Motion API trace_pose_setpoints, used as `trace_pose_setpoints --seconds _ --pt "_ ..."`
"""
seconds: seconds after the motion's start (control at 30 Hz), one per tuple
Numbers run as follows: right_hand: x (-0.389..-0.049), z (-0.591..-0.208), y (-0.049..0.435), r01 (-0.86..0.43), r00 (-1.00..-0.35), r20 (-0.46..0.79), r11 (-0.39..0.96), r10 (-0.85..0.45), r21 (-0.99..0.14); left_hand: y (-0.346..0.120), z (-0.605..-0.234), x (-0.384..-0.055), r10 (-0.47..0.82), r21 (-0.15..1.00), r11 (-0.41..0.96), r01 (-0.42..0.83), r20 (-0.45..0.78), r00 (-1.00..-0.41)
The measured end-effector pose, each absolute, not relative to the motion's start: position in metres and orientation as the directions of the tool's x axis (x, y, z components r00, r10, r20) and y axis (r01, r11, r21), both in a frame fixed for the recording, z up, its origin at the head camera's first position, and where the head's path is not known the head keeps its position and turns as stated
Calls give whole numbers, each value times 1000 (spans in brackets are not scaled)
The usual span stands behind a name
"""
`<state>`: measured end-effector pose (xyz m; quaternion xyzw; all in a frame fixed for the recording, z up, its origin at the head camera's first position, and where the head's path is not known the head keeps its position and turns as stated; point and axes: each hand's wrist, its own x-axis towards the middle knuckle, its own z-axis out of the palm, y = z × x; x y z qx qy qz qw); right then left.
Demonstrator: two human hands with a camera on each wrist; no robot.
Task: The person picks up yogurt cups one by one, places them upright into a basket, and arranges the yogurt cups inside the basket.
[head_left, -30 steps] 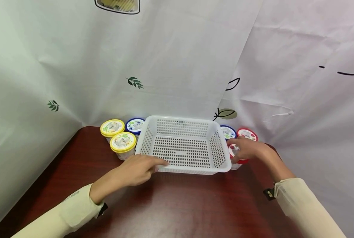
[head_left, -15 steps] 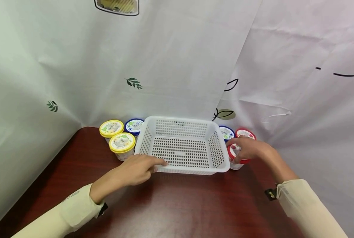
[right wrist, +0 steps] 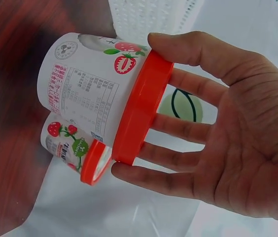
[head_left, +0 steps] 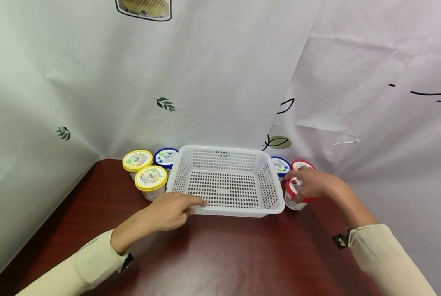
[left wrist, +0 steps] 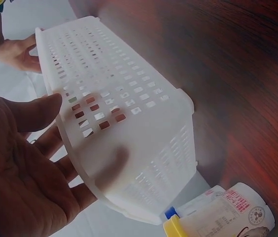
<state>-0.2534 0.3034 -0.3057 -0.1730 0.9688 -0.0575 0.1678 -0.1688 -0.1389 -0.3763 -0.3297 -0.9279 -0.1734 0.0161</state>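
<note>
My left hand (head_left: 170, 211) holds the front rim of a white plastic basket (head_left: 224, 211) near its left corner. In the left wrist view the thumb lies on the perforated outer wall, with the other fingers over the rim. To the right of the basket, my right hand (head_left: 311, 185) grips the nearer red-lidded tub (right wrist: 87, 81) from above by its lid; strawberries are printed on it. Behind that tub stands another red-lidded tub (right wrist: 67, 143), partly hidden by the hand in the head view. A blue-lidded tub (head_left: 279, 165) stands beside the basket's right wall.
Left of the basket are two yellow-lidded tubs, the nearer tub (head_left: 151, 179) in front of the farther tub (head_left: 137, 159), and a blue-lidded tub (head_left: 165, 157). A white printed sheet (head_left: 220, 82) hangs behind the dark red-brown table (head_left: 235, 250).
My right hand has shifted slightly right with the nearer red-lidded tub, widening its gap from the basket. The left hand keeps its place on the rim. The head view has turned a little.
</note>
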Motion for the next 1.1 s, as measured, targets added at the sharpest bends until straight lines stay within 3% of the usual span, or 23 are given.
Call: trace_pose_setpoints --seconds 1.1 --pt "-251 -275 303 -374 -926 -5 919 -378 -128 -140 -377 -168 616 293 722 626 137 -775"
